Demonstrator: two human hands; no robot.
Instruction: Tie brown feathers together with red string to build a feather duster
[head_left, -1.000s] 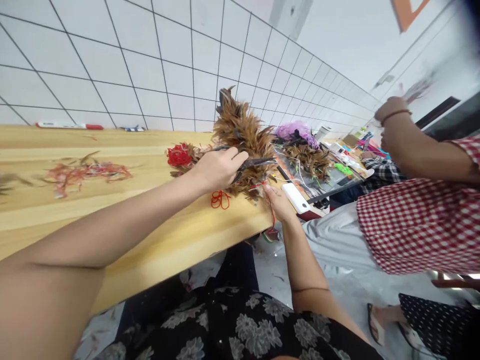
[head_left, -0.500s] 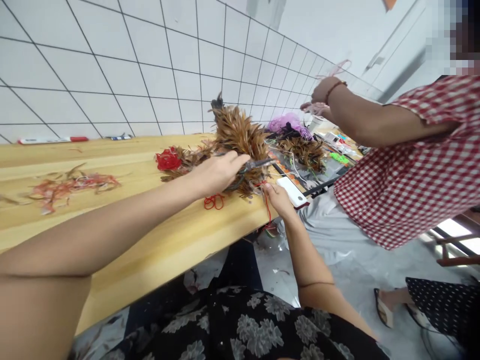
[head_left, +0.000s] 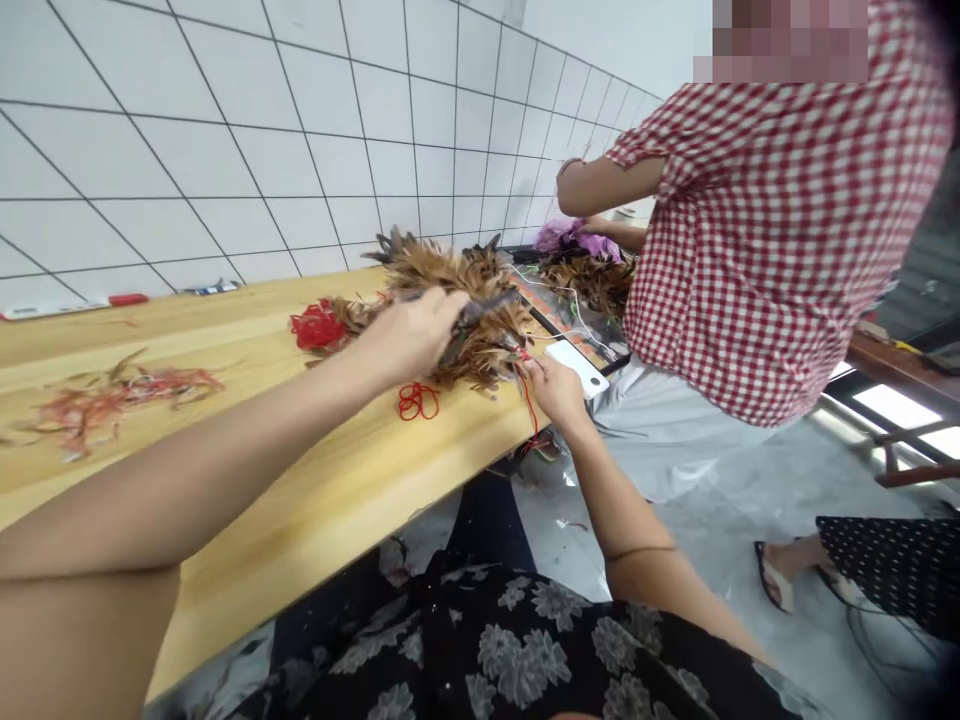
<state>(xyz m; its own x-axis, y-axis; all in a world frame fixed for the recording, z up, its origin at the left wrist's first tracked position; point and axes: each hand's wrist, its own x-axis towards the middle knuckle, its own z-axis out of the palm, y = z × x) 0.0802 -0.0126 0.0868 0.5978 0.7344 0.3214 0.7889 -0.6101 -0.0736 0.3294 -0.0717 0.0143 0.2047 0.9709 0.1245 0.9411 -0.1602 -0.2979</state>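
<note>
wooden table [head_left: 315, 480] bears shaggy brown feather bundle [head_left: 484, 345] trailing red thread [head_left: 529, 400].

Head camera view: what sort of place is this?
Likely a small feather-craft workshop: a wooden workbench against a tiled wall, brown feather bundles and red string on it, and a co-worker working alongside.

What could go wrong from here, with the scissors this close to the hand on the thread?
1. The scissors in the left hand point toward the right hand, which pinches the red thread close by; a snip might nick a finger.
2. The blades sit within the feather bundle, so feathers could get cut too.
3. The co-worker stands close and could jog an arm.
</note>
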